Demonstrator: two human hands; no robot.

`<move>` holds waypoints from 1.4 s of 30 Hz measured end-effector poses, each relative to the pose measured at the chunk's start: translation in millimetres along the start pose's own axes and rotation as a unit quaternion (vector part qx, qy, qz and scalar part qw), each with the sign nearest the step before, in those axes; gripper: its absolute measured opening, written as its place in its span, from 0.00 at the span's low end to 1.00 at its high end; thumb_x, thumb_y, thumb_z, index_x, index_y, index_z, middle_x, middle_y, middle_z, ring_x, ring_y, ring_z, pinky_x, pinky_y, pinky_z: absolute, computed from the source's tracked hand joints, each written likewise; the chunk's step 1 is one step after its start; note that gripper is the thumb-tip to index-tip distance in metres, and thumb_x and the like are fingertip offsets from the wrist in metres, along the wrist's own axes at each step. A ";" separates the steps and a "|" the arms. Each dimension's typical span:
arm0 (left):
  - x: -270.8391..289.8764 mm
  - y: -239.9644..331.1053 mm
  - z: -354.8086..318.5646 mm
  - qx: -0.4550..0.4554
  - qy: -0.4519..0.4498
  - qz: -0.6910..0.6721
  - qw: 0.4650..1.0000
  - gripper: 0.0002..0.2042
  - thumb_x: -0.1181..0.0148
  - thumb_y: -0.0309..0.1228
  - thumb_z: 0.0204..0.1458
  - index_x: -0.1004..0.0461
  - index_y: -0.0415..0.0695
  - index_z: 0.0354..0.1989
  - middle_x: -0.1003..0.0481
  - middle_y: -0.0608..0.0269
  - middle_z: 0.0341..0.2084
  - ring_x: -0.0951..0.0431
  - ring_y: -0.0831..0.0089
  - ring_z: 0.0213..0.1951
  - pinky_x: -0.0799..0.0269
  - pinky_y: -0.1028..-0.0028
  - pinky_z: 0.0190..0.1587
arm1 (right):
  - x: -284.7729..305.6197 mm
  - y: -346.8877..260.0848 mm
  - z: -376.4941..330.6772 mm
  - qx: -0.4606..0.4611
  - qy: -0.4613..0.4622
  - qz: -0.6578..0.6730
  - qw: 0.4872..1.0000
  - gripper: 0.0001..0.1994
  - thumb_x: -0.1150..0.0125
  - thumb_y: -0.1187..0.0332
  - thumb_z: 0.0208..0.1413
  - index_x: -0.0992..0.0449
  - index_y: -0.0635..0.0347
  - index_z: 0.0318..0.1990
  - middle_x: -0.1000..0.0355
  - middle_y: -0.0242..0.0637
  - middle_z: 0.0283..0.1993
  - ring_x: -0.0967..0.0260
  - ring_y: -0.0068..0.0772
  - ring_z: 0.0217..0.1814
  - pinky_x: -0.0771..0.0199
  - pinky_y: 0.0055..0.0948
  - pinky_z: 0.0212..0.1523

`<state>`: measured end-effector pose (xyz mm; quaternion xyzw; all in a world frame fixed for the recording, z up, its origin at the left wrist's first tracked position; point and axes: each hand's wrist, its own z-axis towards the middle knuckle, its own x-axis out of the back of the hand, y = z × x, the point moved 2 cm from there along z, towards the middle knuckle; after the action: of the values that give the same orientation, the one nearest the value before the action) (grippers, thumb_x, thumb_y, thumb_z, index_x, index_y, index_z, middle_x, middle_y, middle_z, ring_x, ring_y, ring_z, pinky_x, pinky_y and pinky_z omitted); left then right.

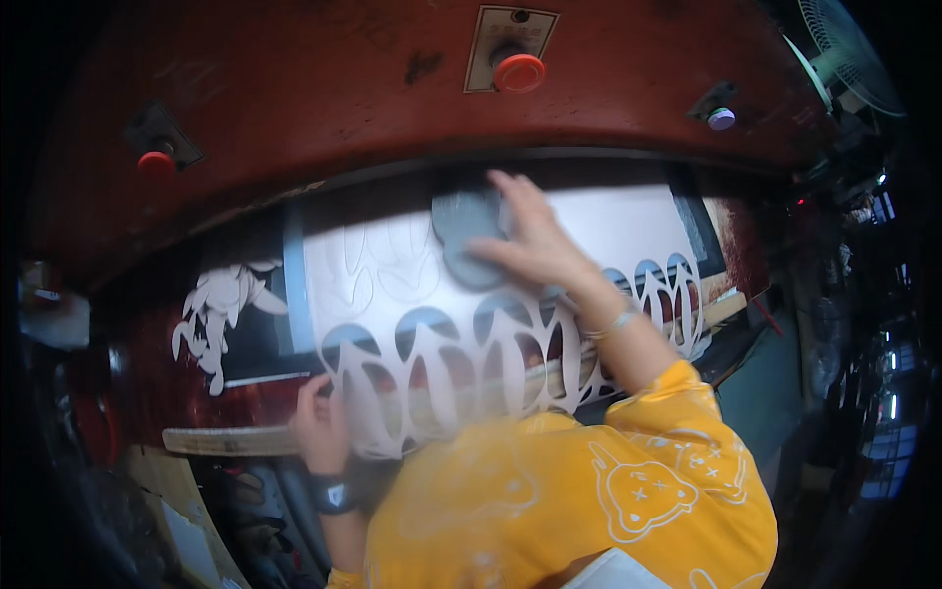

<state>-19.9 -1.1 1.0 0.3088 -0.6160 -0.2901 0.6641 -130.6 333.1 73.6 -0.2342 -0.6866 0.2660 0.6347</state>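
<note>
Matt white sheet [392,265]; worn red-painted metal press [324,88].

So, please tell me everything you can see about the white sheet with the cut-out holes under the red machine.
The white sheet looks thin and flexible, like foam or fabric. Its near part has rows of shoe-sole-shaped holes, leaving a web of narrow strips; farther back, faint uncut outlines show. It lies flat under the red press head. The right hand presses a grey sole-shaped cutter onto it; the left hand grips its near edge.
</note>
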 end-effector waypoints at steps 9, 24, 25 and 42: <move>4.2 -5.2 -17.2 -0.038 -0.025 -0.007 0.999 0.11 0.45 0.23 0.51 0.28 0.37 0.43 0.30 0.65 0.16 0.32 0.81 0.18 0.37 0.80 0.22 | -2.7 1.4 -5.3 0.037 0.069 0.059 0.995 0.40 0.31 0.59 0.33 0.35 0.62 0.58 0.56 0.69 0.65 0.52 0.65 0.66 0.49 0.42 0.65; 9.7 -3.9 -16.1 -0.038 -0.048 0.004 0.998 0.10 0.45 0.22 0.51 0.28 0.38 0.43 0.31 0.64 0.16 0.33 0.80 0.18 0.37 0.79 0.23 | 15.7 29.9 -15.0 -0.041 0.116 -0.085 0.989 0.39 0.33 0.57 0.31 0.33 0.57 0.59 0.54 0.58 0.68 0.51 0.59 0.67 0.43 0.43 0.63; 10.1 -3.2 -15.5 -0.037 -0.046 0.005 0.998 0.10 0.45 0.22 0.51 0.28 0.38 0.42 0.31 0.64 0.16 0.33 0.80 0.18 0.37 0.79 0.23 | 15.9 29.5 -14.7 -0.038 0.117 -0.086 0.989 0.39 0.33 0.57 0.32 0.33 0.56 0.59 0.53 0.57 0.68 0.50 0.58 0.67 0.44 0.42 0.63; 7.5 -5.6 -11.8 -0.043 0.005 -0.010 0.999 0.06 0.41 0.28 0.49 0.29 0.38 0.26 0.26 0.54 0.18 0.23 0.63 0.22 0.30 0.70 0.28 | 215.0 110.2 -50.1 0.035 0.706 -0.007 0.707 0.34 0.54 0.51 0.60 0.51 0.71 0.64 0.53 0.60 0.66 0.57 0.52 0.69 0.54 0.40 0.67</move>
<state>-7.7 -9.8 0.9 0.2877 -0.5964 -0.3216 0.6768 -100.7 560.9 163.8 -0.3269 -0.0298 0.0421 0.9437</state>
